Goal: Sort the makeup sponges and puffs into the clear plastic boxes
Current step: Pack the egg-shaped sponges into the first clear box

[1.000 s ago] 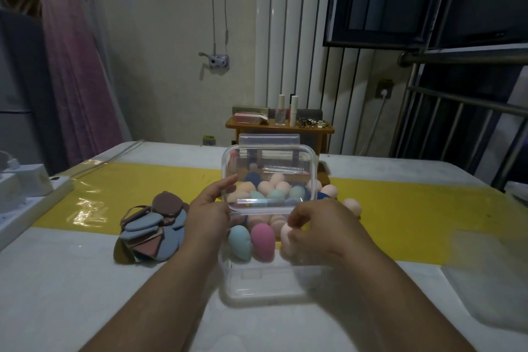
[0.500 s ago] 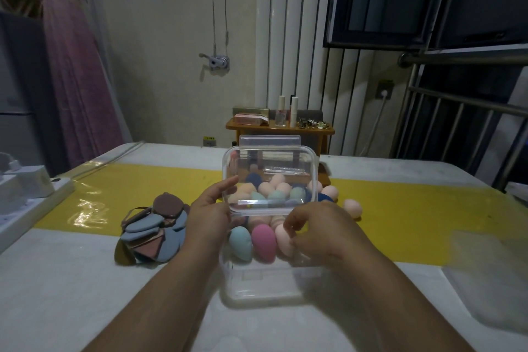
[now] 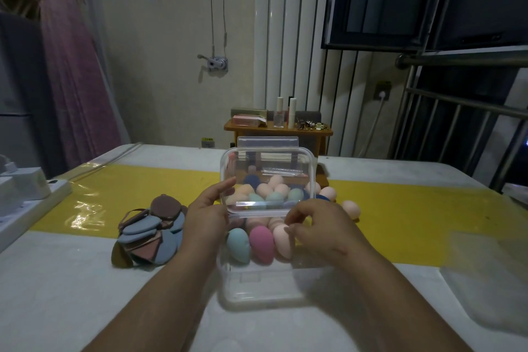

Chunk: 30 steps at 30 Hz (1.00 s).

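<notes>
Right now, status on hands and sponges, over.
Left hand holds lid upright. Right hand pinches peach sponge in clear box. Puffs piled left, unsorted.

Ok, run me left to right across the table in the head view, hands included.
From the left: white power strip → pile of flat puffs → left hand, holding the clear lid → teal sponge → magenta sponge → peach sponge → right hand → loose peach sponge on the yellow strip.

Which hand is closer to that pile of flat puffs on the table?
Left. The left hand, gripping the clear lid, sits just right of the puff pile; the right hand is farther right, fingers curled on a pale pink sponge.
</notes>
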### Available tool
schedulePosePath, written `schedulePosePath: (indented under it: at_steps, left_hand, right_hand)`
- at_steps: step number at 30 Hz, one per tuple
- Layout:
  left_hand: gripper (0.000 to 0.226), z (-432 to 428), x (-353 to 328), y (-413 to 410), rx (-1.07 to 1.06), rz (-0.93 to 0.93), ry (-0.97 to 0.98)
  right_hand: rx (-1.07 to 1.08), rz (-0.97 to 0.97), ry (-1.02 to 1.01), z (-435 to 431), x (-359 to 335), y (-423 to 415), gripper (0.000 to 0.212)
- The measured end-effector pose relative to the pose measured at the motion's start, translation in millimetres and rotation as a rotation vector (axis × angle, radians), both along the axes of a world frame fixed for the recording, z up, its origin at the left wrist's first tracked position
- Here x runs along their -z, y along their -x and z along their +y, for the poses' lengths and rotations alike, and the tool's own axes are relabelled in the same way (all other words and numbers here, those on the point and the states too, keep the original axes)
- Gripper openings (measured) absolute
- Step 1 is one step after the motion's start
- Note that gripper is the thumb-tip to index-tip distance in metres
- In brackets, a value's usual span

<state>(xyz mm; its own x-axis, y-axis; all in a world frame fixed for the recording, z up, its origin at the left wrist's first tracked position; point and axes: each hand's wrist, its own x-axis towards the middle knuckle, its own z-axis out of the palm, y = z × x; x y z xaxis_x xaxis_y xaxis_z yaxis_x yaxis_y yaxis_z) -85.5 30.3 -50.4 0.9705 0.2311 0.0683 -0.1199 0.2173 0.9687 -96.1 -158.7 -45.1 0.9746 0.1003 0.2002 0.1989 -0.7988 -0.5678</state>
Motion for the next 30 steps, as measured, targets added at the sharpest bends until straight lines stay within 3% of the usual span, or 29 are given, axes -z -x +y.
schedulePosePath:
  at_steps: [6,15,21,30]
  left_hand:
    - [0.058,0.4,1.2,-1.3,0.005,-0.001,-0.003]
    - [0.059,-0.3,1.5,-0.8,0.011,-0.016,0.025]
    - [0.060,0.9,2.2,-0.8,0.026,-0.022,0.004]
    - [0.057,1.3,1.8,-1.1,0.030,-0.022,0.013]
  right_hand:
    - [0.027,-0.094,-0.151,-3.6,2.1,-3.7,0.029]
    - [0.271,-0.171,-0.286,-20.9,10.4,-14.2,0.023]
    - [0.422,-0.061,-0.158,-38.8,28.2,-30.9,0.021]
    - [0.517,0.046,0.020,-49.9,35.1,-37.5,0.053]
